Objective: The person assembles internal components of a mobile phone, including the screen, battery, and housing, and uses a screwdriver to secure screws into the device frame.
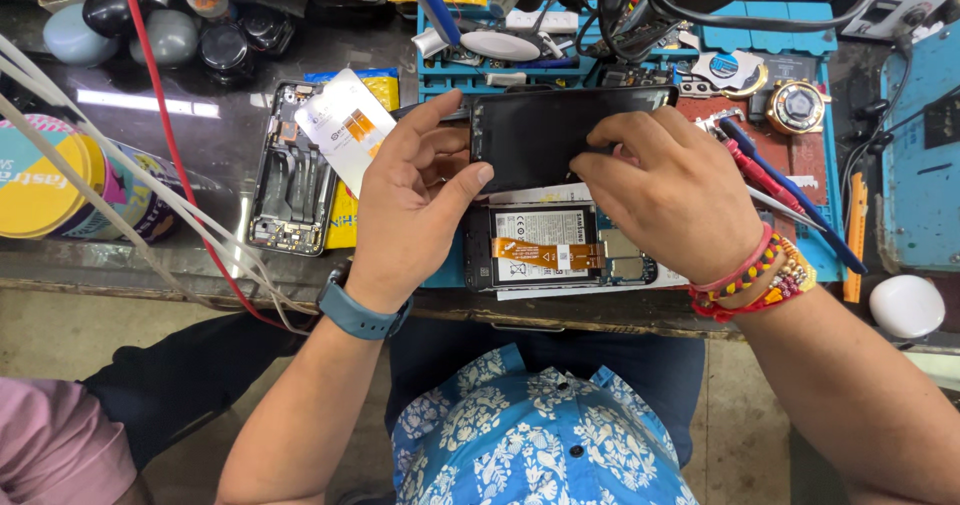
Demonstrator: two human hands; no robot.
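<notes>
Nearest the camera, the person's blue floral shirt (540, 435) fills the bottom of the view, with a pink sleeve (55, 445) of someone else at the lower left corner. Above the bench edge, the left hand (415, 205), with a blue-grey watch (362, 313) on its wrist, curls its fingers and presses its thumb against the left edge of a dark phone screen panel (545, 130), pinching it. The right hand (665, 190), wearing red and beaded bracelets (755, 277), closes its fingers on the panel's lower right part, thumb underneath as far as can be seen. The panel is held just above an opened phone body (560, 250) that lies on the bench between the two hands, showing a battery and an orange flex cable (545, 255). To the left lies another opened phone frame (292, 180), with a white card bearing orange strips (345, 125) just beside it, and further left a colourful round tin (45, 180) crossed by white and red cables (165, 115). Right of the hands, red and blue probes (770, 180) rest on a blue work mat (820, 165), and a white rounded object (906, 305) sits near the edge. Farthest back stand dark bottles (225, 45) and a blue parts tray (520, 55).
</notes>
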